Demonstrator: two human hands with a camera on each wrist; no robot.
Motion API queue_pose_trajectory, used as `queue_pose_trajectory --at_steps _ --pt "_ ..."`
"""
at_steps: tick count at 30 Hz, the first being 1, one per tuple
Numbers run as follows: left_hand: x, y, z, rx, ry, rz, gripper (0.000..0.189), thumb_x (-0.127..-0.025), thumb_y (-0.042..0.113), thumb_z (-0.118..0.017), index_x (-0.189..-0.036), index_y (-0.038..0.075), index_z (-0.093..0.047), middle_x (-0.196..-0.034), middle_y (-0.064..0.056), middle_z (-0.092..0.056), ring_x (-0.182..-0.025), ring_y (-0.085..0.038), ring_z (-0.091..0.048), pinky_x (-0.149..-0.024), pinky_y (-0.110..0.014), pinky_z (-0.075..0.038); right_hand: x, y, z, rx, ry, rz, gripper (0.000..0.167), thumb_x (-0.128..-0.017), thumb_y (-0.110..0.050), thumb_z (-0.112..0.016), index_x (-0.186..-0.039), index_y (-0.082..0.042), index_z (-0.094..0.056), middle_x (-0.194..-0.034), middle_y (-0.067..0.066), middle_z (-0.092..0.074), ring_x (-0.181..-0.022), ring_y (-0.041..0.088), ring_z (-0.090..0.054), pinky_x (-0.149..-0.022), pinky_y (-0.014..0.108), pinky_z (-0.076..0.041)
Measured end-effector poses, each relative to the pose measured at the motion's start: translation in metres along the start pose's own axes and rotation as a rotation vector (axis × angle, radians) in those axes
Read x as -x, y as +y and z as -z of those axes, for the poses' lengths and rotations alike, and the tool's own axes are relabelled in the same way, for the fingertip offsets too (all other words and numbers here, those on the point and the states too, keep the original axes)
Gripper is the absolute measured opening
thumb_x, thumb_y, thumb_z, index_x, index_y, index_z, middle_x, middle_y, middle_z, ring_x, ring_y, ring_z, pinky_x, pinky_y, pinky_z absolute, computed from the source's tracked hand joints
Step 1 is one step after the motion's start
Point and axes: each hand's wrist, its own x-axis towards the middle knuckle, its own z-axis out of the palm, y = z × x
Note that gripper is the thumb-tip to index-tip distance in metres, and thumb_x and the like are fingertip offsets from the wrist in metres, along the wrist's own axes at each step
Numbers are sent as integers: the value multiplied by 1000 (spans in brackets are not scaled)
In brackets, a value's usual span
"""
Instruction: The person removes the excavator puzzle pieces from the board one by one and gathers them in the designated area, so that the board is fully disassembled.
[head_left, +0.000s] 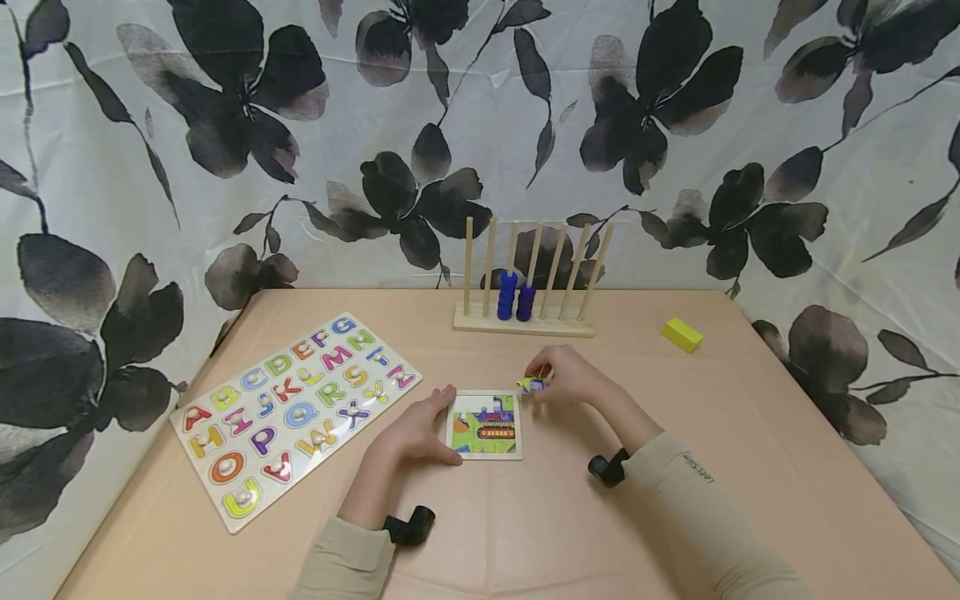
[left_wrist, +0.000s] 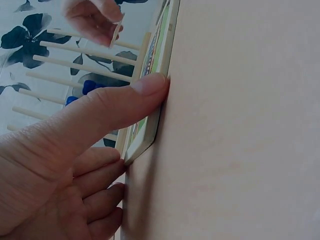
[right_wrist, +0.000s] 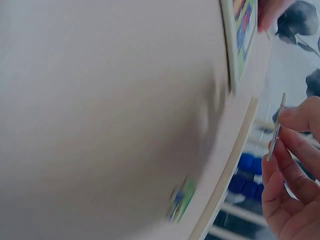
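A small framed picture puzzle [head_left: 487,457] with a vehicle on tracks lies on the table. My left hand [head_left: 414,429] grips its left side, thumb at the near corner and fingers farther back. In the left wrist view the thumb [left_wrist: 117,105] presses along the frame's edge. Just right of the puzzle, my right hand [head_left: 573,383] pinches a thin flat puzzle piece [right_wrist: 276,130], seen edge-on, above the table. Yellow and purple show by those fingertips in the head view. Another colourful piece [right_wrist: 181,200], blurred, lies on the table in the right wrist view.
A white alphabet board [head_left: 251,454] with knobbed letters lies to the left. At the back stands a wooden rack [head_left: 523,327] of upright pegs, two carrying blue rings [head_left: 507,296]. A yellow block [head_left: 682,335] sits at the right rear. Floral cloth hangs behind the table.
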Motion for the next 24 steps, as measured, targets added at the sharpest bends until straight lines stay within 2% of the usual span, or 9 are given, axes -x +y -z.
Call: queue_pose_trajectory --at_steps 7,15,24 --pt "0 0 -1 12 4 7 106 -57 21 -88 -142 -1 -28 -148 -11 -25 -136 -29 -18 -110 -41 -19 17 29 16 21 20 13 28 -66 -6 -75 -93 1 -69 -84 4 -65 -79 18 -59 -65 28 -51" --pt "0 -1 -1 8 2 0 106 -57 21 -87 -141 -1 -28 -148 -12 -25 -137 -29 -17 -110 -41 -19 35 59 25 24 36 14 28 -66 -3 -73 -92 4 -68 -86 8 -65 -79 23 -59 -67 31 -52" --pt "1 0 1 6 1 -11 106 -58 21 -87 -142 -1 -28 -148 -12 -25 -137 -29 -17 -110 -40 -18 43 76 28 35 27 -72 29 -66 -3 -75 -93 4 -68 -86 9 -64 -82 24 -58 -70 34 -52"
